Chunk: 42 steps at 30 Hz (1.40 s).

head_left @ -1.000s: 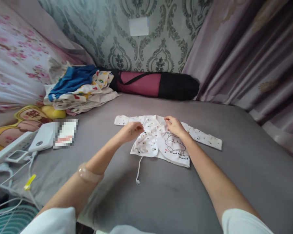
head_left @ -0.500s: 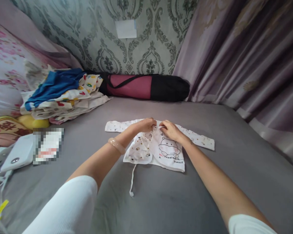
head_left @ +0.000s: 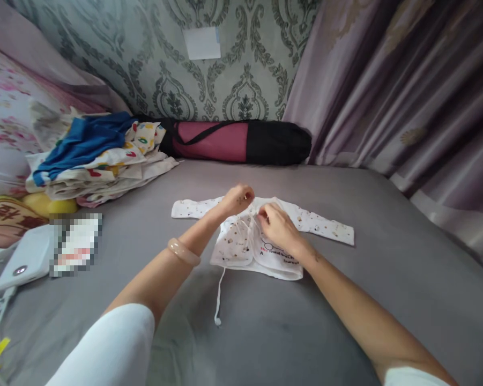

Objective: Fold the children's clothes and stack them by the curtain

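A white baby wrap shirt (head_left: pixel 232 244) lies front up on the grey bed, its printed sleeves spread to both sides. A cartoon and lettering mark its right front panel, partly covered by my right forearm. Thin white tie strings (head_left: pixel 247 219) gather at the upper middle of the front. Just above the neckline, my left hand (head_left: pixel 239 198) is closed in a pinch on a tie string, its end barely visible. My right hand (head_left: pixel 278 224) pinches another string over the chest, fingertips curled. One loose tie (head_left: pixel 217 300) hangs from the lower left hem onto the sheet.
Folded clothes (head_left: pixel 100 145) are piled at the back left. A maroon and black rolled bag (head_left: pixel 213 142) lies along the wall. On the left are a white charger-like box (head_left: pixel 30 254), cables and a blurred-out packet (head_left: pixel 78 244). Curtains (head_left: pixel 386 96) hang at the right.
My hands have moved apart from the shirt's neckline: the left up and slightly left, the right down a little. The shirt's lower front has shifted and bunched slightly.
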Motion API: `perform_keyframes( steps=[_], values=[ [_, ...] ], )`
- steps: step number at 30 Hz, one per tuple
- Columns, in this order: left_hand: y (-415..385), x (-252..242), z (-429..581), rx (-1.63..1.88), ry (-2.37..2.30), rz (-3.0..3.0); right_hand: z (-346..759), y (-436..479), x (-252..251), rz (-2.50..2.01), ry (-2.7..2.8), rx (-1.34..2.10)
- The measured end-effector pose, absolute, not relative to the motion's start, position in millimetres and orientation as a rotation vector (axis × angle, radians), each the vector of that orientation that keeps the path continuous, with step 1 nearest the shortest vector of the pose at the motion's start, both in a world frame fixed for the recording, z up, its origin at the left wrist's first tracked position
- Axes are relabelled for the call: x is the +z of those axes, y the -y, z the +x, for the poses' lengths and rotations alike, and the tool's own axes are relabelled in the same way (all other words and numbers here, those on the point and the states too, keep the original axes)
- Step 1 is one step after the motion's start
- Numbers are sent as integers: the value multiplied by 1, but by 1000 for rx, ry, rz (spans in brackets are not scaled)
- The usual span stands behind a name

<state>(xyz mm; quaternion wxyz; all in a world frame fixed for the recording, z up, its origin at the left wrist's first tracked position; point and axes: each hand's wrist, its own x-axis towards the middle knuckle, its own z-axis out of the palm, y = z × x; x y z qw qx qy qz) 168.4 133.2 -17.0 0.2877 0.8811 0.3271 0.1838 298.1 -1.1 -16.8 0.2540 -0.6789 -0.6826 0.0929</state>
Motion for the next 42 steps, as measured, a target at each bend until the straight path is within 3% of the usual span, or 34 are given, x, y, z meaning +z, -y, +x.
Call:
perform_keyframes(
  steps=[4,10,17,21,26,33,42],
  values=[
    [-110,-14,168,134,-844,2253,270,30,-21,-1902,1952,371],
    [-97,-29,162,223,-1062,2064,280,40,-32,-1897,1784,475],
    [-106,-14,170,45,-1104,2005,290,60,-22,-1777,1435,821],
    [-110,3,181,157,-1117,2240,282,69,-18,-1725,1571,756],
    [-118,14,197,7,-1068,2379,271,70,-19,-1735,1600,707],
    [-129,8,209,-140,-1073,2418,260,66,-25,-1700,1615,610],
    [-132,1,210,-42,-1104,2429,247,70,-34,-1655,1859,440]
  ],
)
